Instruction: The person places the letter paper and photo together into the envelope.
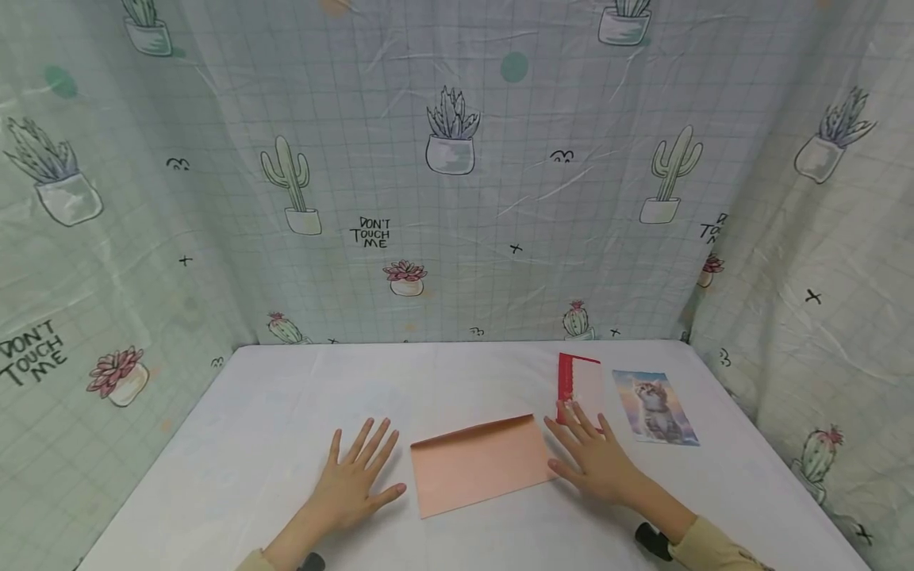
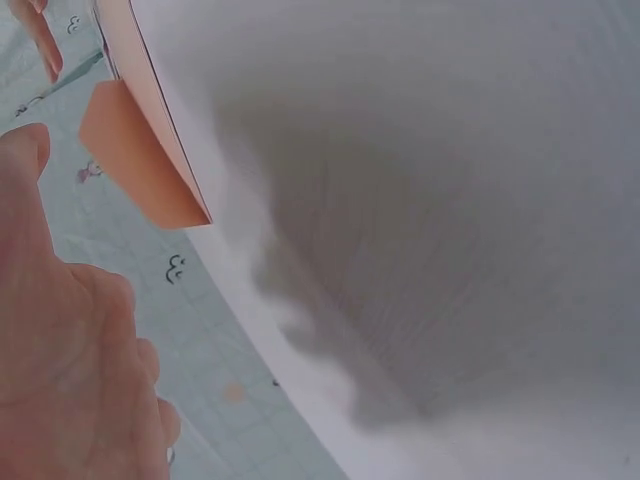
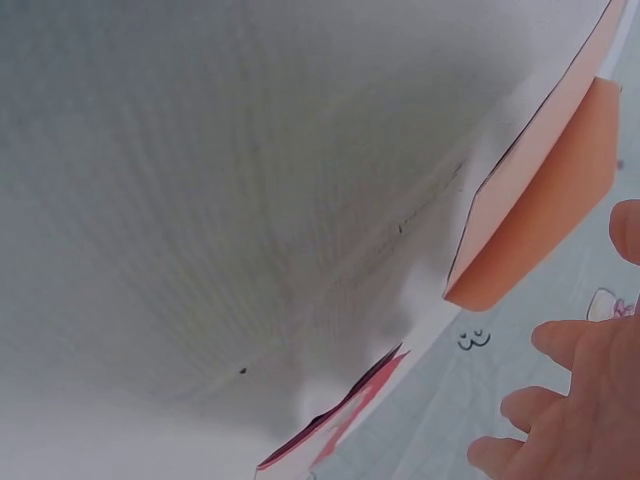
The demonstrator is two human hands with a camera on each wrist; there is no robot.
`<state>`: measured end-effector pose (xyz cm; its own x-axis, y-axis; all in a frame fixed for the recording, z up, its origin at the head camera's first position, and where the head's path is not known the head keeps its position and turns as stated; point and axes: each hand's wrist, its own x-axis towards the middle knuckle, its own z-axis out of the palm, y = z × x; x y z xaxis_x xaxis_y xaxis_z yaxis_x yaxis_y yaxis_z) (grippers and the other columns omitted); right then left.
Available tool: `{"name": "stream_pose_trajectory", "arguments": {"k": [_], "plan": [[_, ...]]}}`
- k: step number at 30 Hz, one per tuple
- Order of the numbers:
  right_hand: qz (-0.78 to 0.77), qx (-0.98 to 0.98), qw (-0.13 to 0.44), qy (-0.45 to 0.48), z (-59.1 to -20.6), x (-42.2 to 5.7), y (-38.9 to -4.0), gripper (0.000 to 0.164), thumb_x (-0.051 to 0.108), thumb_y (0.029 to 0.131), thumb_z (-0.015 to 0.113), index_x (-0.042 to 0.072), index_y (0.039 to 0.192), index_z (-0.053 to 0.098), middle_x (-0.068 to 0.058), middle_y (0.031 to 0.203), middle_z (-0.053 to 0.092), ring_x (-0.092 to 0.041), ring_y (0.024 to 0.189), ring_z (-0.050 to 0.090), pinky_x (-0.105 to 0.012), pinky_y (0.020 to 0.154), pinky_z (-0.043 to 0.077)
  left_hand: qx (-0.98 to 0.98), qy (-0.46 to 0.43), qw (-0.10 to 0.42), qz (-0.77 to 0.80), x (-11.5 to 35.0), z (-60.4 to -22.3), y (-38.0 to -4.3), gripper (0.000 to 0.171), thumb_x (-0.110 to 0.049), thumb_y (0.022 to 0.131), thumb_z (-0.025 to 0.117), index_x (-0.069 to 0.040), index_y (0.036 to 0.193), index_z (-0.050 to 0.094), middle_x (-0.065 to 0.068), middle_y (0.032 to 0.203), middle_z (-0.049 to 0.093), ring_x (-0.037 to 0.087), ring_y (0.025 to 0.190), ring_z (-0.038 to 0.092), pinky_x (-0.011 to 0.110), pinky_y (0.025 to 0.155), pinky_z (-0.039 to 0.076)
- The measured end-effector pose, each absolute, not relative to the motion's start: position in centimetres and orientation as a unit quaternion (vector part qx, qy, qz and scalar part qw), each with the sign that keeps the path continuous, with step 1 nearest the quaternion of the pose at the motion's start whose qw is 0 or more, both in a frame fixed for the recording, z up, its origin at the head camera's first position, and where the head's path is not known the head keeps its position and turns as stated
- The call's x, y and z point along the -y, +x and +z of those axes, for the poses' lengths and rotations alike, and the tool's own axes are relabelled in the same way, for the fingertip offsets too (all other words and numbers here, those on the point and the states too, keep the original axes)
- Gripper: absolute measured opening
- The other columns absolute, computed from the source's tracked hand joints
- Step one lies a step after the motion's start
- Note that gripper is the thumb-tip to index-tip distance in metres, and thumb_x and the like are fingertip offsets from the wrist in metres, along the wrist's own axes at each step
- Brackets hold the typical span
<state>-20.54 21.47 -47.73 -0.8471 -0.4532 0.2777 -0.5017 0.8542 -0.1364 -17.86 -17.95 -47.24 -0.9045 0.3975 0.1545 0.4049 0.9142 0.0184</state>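
Observation:
A peach-colored envelope [image 1: 481, 472] lies on the white table between the two hands. Its darker flap [image 2: 150, 165] stands raised along the far edge. To its left is my left hand [image 1: 350, 484], fingers spread and straight, holding nothing. My right hand [image 1: 596, 460] is spread the same way at the envelope's right end; in the right wrist view a gap shows between its fingers and the envelope. Just beyond the right fingertips lies a red and white card or small envelope [image 1: 587, 381], partly covered by them. Right of that is a kitten picture [image 1: 653, 404].
The white table [image 1: 300, 396] runs back to a hanging cloth [image 1: 514, 198] printed with potted cacti. More of this cloth hangs on the left and right sides. A dark band [image 1: 653, 542] sits at the right wrist.

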Motion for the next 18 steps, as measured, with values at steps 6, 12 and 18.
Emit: {"name": "stream_pose_trajectory", "arguments": {"k": [6, 12, 18], "plan": [[0.092, 0.955, 0.118, 0.257, -47.4, -21.0, -20.5, 0.062, 0.05, 0.084, 0.051, 0.02, 0.137, 0.037, -0.008, 0.147, 0.027, -0.03, 0.138, 0.013, -0.062, 0.101, 0.013, 0.974, -0.214, 0.066, -0.028, 17.6, -46.9, -17.8, 0.077, -0.067, 0.082, 0.036, -0.019, 0.142, 0.023, 0.0, 0.151, 0.013, 0.017, 0.14, -0.004, 0.06, 0.106, -0.002], [0.082, 0.951, 0.105, 0.279, -47.0, -20.4, -20.2, 0.063, 0.046, 0.084, 0.053, 0.019, 0.138, 0.036, -0.007, 0.148, 0.025, -0.037, 0.134, 0.022, -0.063, 0.101, 0.013, 0.971, -0.229, 0.057, -0.035, 17.2, -47.0, -17.6, 0.077, -0.068, 0.082, 0.034, -0.019, 0.142, 0.024, -0.001, 0.151, 0.013, 0.02, 0.14, 0.001, 0.059, 0.106, -0.003], [0.09, 0.947, 0.093, 0.294, -47.3, -19.9, -20.1, 0.063, 0.046, 0.085, 0.052, 0.018, 0.139, 0.033, -0.008, 0.147, 0.025, -0.032, 0.137, 0.018, -0.05, 0.108, -0.014, 0.963, -0.253, 0.087, -0.034, 16.6, -47.1, -17.2, 0.073, -0.064, 0.084, 0.036, -0.018, 0.14, 0.029, 0.0, 0.15, 0.016, 0.013, 0.139, -0.009, 0.056, 0.106, -0.01]]}}
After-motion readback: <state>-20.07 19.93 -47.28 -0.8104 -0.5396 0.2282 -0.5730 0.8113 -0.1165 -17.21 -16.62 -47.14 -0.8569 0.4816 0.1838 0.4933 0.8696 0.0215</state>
